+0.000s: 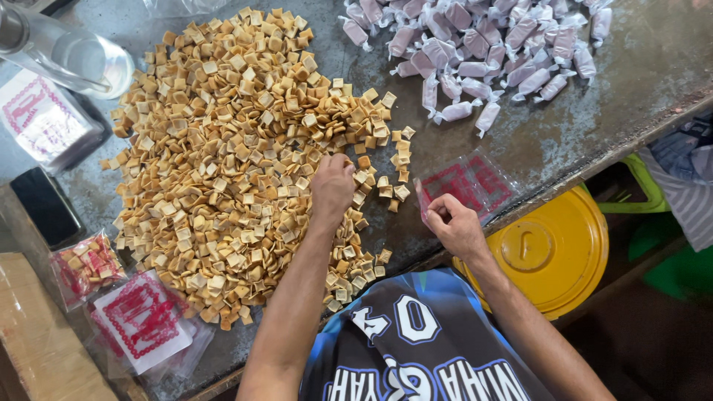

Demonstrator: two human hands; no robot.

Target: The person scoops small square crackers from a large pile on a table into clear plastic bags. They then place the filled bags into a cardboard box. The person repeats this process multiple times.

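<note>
A big heap of small square golden snack pieces (223, 148) covers the left half of a grey worktable (564, 126). My left hand (332, 186) rests on the heap's right edge with its fingers curled down into the pieces. My right hand (454, 223) pinches the open edge of a small clear plastic bag with a red printed label (469, 182), which lies flat on the table next to the heap.
Several pale wrapped candies (483, 44) are piled at the back right. Filled and empty labelled bags (141, 315) lie at the front left, beside a dark phone (46, 204). A clear bottle (67, 52) lies at the back left. A yellow lidded bucket (553, 252) stands below the table's edge.
</note>
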